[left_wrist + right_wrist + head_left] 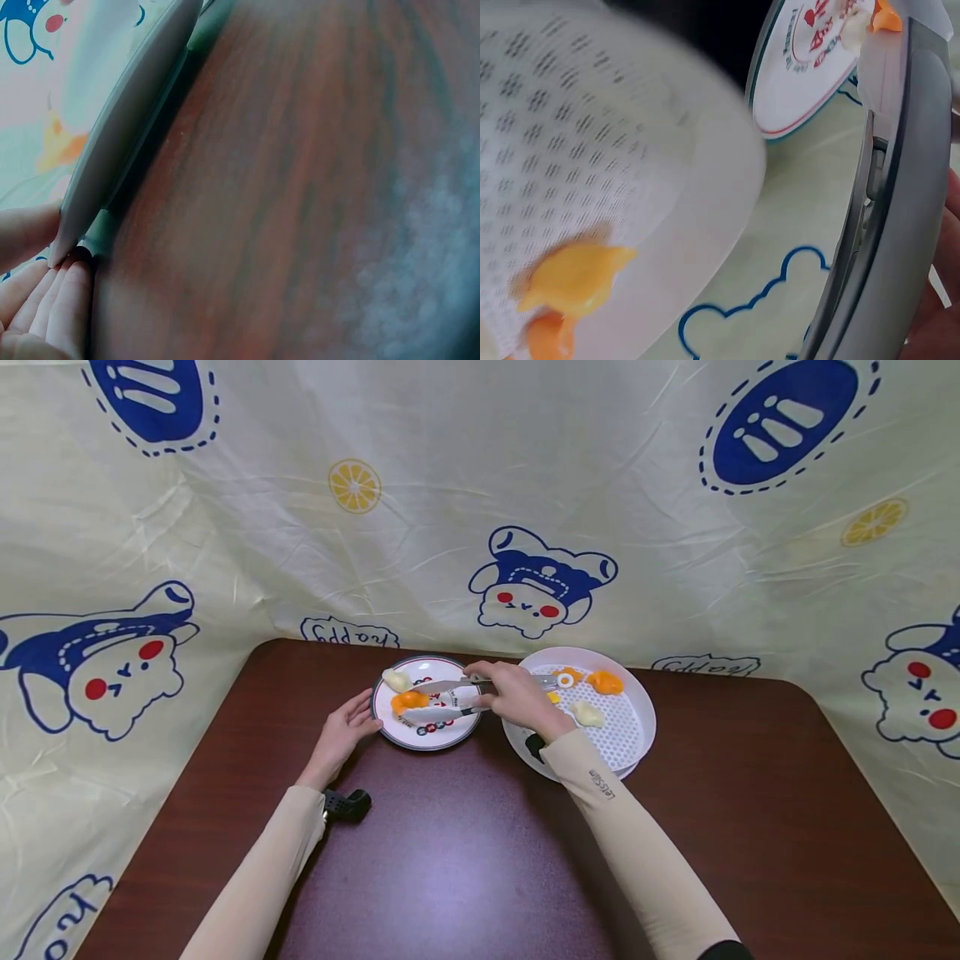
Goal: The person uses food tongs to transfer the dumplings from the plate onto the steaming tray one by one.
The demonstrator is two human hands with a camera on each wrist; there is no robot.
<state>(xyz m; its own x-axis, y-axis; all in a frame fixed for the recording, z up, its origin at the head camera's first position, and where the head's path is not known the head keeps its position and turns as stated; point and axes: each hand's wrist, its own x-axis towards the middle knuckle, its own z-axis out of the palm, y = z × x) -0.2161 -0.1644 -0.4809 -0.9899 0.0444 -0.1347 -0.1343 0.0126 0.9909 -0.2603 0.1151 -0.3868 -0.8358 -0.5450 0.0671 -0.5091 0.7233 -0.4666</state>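
My left hand [341, 735] pinches the left rim of a white plate [427, 742] with a dark edge line; in the left wrist view the thumb is above the rim [112, 142] and the fingers beneath. My right hand [519, 695] grips metal tongs [442, 686], seen close up as a grey handle [911, 195] in the right wrist view. The pale tong tips reach over the plate around an orange lump [409, 700]; whether they squeeze it I cannot tell. Behind it on the plate rests a cream-coloured piece [396, 680].
Right of the plate stands a round white perforated basket [633, 747], partly under my right forearm. It holds orange pieces [604, 682], a yellow one [574, 281] and a cream piece [587, 714]. Behind the brown table [450, 860] hangs a printed sheet [420, 568].
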